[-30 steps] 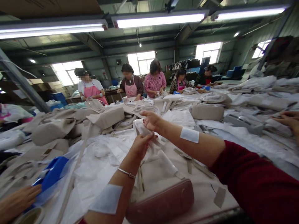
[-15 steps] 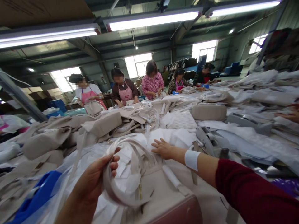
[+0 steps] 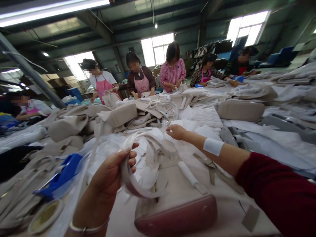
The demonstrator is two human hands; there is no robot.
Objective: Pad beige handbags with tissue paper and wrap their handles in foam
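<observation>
My left hand [image 3: 112, 172] is closed round a beige curved bag strap [image 3: 138, 189] wrapped in white paper, lifting it above a beige handbag with a pink base [image 3: 177, 214] that lies in front of me. My right hand [image 3: 175, 131], in a dark red sleeve with a white wrist patch, reaches forward over white wrapping paper [image 3: 190, 126]. Its fingers are curled and seem to pinch a thin clear strip; what they hold is hard to make out.
The long table is piled with beige bags [image 3: 118, 115], straps and white sheets. A blue plastic piece [image 3: 63, 172] and a tape roll [image 3: 45, 215] lie at the left. Several people in aprons [image 3: 140, 80] work at the far end.
My left hand has kept hold of the curved strap. My right hand rose from flat on the paper and moved forward, fingers now curled. The view shifted down.
</observation>
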